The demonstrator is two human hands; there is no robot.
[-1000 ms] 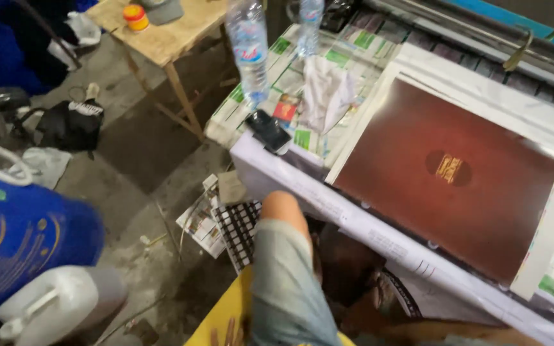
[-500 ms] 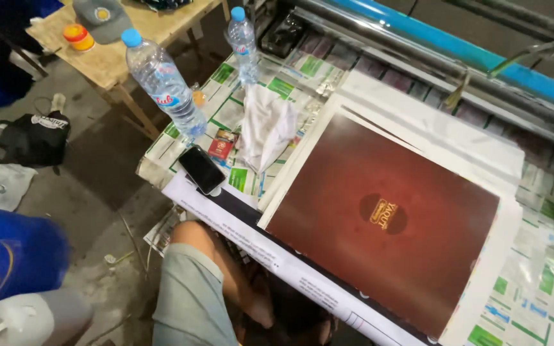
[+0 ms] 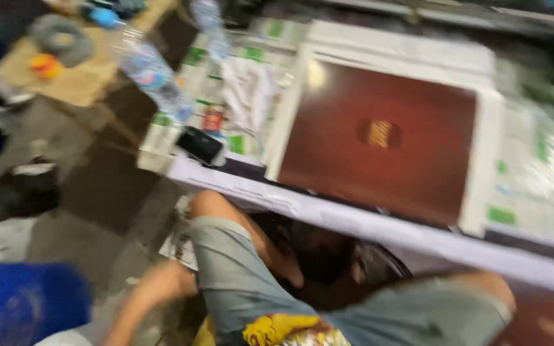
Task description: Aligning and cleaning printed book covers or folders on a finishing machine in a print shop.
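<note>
Neither our left hand nor our right hand shows clearly, so we cannot tell whether they are open or holding anything. A bare limb low on the left may be a forearm, but blur swallows its end. Ahead of our knees (image 3: 482, 288), across the white table edge (image 3: 367, 224), lies the red-brown sheet (image 3: 379, 154). It rests flat on a stack of white sheets (image 3: 482, 186) and has a small gold emblem (image 3: 379, 133) at its centre. We judge it thin, light and glossy (likely to scuff or crease), so it is best lifted by two opposite edges with the face left untouched. Further left of it lie a white cloth (image 3: 248, 90) and a black phone (image 3: 200, 144). Beyond them a clear plastic bottle (image 3: 152, 77) leans, and a second bottle (image 3: 209, 25) stands at the far edge; how full either is, we cannot tell. A blue drum (image 3: 27, 301) sits low at far left, its contents hidden.
</note>
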